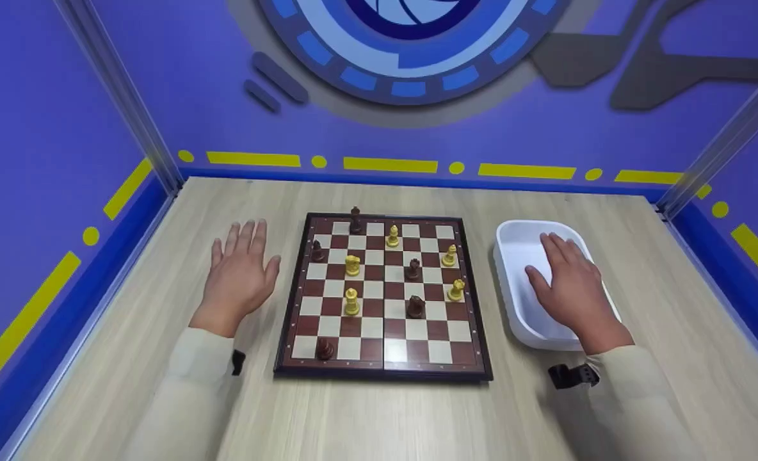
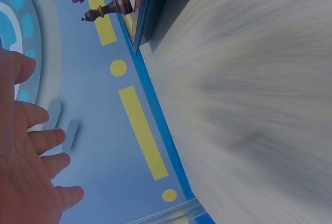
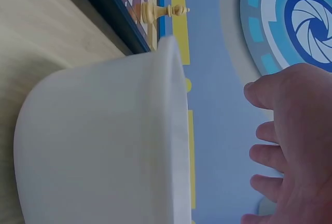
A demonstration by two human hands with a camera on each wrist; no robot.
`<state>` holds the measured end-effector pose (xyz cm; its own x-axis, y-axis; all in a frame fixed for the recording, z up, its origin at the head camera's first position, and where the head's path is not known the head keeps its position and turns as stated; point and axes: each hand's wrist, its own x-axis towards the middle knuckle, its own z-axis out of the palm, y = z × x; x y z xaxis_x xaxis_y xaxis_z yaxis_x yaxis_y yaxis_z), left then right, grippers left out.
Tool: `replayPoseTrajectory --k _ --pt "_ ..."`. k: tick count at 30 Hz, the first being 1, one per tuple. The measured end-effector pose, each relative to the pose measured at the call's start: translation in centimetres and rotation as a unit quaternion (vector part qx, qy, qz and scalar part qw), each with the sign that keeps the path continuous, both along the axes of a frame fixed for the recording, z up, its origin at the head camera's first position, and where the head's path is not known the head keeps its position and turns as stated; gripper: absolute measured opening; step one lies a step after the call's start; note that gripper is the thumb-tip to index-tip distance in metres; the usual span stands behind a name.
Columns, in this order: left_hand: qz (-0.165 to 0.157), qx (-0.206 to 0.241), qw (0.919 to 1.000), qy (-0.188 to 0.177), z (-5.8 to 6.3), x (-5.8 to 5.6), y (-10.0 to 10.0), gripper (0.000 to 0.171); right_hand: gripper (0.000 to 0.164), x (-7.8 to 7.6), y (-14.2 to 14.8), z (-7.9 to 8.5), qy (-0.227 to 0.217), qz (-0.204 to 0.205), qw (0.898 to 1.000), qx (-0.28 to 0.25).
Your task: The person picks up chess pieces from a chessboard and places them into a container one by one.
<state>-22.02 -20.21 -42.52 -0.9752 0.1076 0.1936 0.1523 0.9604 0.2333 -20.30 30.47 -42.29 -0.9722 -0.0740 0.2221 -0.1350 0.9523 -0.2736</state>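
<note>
My left hand (image 1: 238, 278) hovers flat over the table left of the chessboard, fingers straight and thumb apart, holding nothing. My right hand (image 1: 572, 288) is extended above the white plastic tub (image 1: 506, 294), also without anything in it. In the right wrist view, the fingers stand clear of the tub's rim (image 3: 168, 130). Between the hands lies the open chessboard (image 1: 395, 351). Gold pieces stand on it, among them a knight (image 1: 352, 265) and a bishop (image 1: 393, 237). Dark pieces include a tall one (image 1: 355, 221) at the far edge and one (image 1: 324, 349) near the front.
The pale wood table (image 1: 379, 416) is closed in by blue panels (image 1: 385, 144) at the back and both sides. Metal posts (image 1: 129, 96) rise at the back corners. Dark straps (image 1: 573, 376) show at both wrists.
</note>
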Motion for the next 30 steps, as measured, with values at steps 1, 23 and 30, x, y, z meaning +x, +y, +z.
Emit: replayPoseTrajectory --k 1,23,30 --pt "0.000 0.000 1.0000 0.000 0.0 0.1 0.0 0.065 0.064 0.1 0.0 0.0 0.000 0.000 1.000 0.000" --pt "-0.013 0.083 0.9956 0.041 -2.7 2.7 1.4 0.059 0.060 1.6 -2.9 -1.1 0.033 0.029 0.999 -0.024" --pt "0.002 0.109 0.9940 0.003 -4.0 3.4 1.5 0.060 0.056 2.0 -4.1 -1.6 0.069 0.054 0.995 -0.038"
